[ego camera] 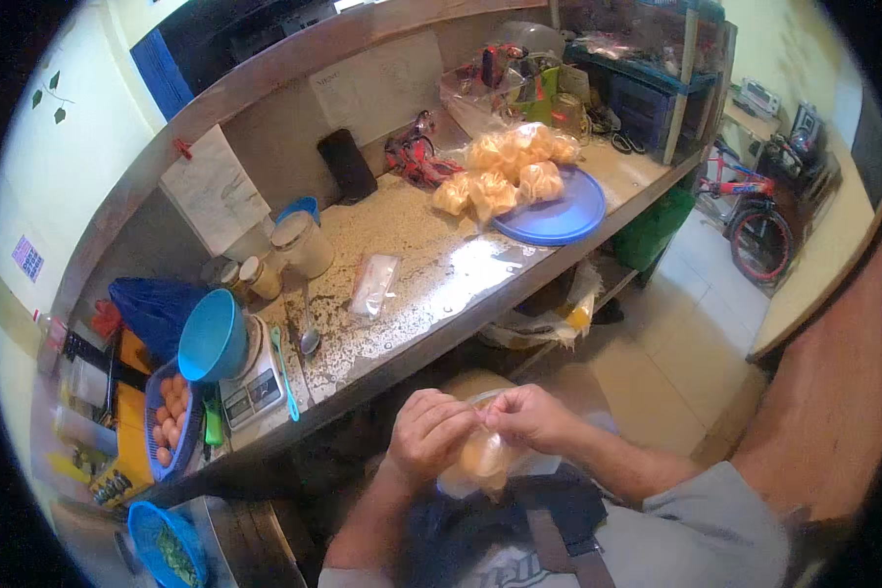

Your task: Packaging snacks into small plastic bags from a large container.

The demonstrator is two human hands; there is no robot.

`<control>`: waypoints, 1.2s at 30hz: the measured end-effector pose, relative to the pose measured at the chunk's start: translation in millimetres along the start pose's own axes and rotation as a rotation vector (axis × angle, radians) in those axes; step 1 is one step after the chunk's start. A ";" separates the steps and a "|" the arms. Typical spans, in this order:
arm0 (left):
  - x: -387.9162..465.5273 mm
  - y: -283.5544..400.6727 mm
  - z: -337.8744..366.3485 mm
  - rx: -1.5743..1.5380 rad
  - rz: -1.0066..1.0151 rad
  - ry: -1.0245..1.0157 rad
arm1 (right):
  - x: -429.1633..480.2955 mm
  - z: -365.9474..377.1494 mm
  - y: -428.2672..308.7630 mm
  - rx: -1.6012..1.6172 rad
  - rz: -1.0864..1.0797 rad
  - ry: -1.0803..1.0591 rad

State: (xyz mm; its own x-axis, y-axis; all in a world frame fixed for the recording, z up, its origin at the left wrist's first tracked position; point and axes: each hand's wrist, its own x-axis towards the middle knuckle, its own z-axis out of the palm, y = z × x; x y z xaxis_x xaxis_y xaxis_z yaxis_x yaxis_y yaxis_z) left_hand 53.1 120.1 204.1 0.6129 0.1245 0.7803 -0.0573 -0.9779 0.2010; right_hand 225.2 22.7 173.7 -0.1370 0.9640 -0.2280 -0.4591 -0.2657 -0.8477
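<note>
Close to my body, a clear plastic bag (483, 457) with orange-tan contents hangs below my fingers. My left hand (435, 434) pinches the gathered neck of the bag, and my right hand (527, 417) grips the same neck from the other side. The fingertips of both hands meet there, hiding the neck itself. Beneath the bag, a pale translucent container (540, 463) is partly covered by my hands and the bag. On the counter ahead, several similar filled bags (511, 173) are heaped on and beside a round blue lid (558, 213).
The counter (419, 294) carries a packet of clear plastic bags (375, 285), a spoon (309, 340), lidded jars (301, 246) and a phone (347, 165). To the left are a digital scale (253, 397), a blue bowl (213, 336) and a basket of eggs (169, 422). A bicycle (753, 213) stands far right.
</note>
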 end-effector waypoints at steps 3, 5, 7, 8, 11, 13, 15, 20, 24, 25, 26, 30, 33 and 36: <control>-3.2 -0.4 2.3 -0.014 -0.019 -0.022 | -1.8 0.1 0.6 -0.160 -0.089 0.083; -3.3 -0.7 2.3 -0.016 -0.033 -0.050 | -1.0 -0.5 1.6 -0.179 -0.164 0.074; -6.2 -1.1 2.1 0.001 -0.042 -0.043 | 0.7 0.0 1.1 -0.199 -0.239 0.057; -7.4 -1.4 2.2 0.012 -0.048 -0.043 | -0.2 0.0 0.0 -0.291 -0.279 0.086; -9.5 -2.1 2.3 0.002 -0.083 -0.076 | -3.1 3.8 -0.7 -0.587 -0.426 0.169; -11.4 -2.6 5.0 0.000 -0.098 -0.069 | -5.2 7.6 -1.8 -0.791 -0.543 0.220; -15.0 -3.0 7.9 0.000 -0.116 -0.064 | -6.8 10.9 -3.2 -1.116 -0.794 0.282; -11.4 8.0 -0.3 -0.531 -0.832 -0.199 | -9.8 13.5 -21.7 -1.241 -0.762 0.162; -15.1 10.2 2.2 -0.767 -0.948 -0.198 | -3.9 3.2 -36.9 -0.923 -0.575 -0.119; -15.1 12.6 5.0 -0.923 -0.971 -0.088 | 1.0 -0.8 -30.7 -0.921 -0.574 -0.120; -15.6 14.9 7.2 -1.077 -0.990 0.025 | 7.9 -6.7 -20.7 -0.607 -0.460 -0.188; -18.7 14.8 14.4 -0.626 -0.719 0.086 | 15.2 -2.6 0.3 0.032 -0.245 -0.150; -16.1 6.8 5.8 -0.363 -0.471 0.049 | 14.9 4.9 -2.6 0.094 -0.211 -0.031; -8.0 19.0 8.1 -0.320 -0.534 0.161 | 15.0 8.4 -4.3 -0.316 -0.512 0.011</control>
State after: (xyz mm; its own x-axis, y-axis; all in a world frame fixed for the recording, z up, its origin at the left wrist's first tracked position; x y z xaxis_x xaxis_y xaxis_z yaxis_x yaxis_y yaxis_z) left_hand 53.5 99.2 196.9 0.4974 0.6284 0.5981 -0.0246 -0.6789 0.7338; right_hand 217.8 38.1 178.0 0.0427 0.9691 0.2430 -0.1812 0.2467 -0.9520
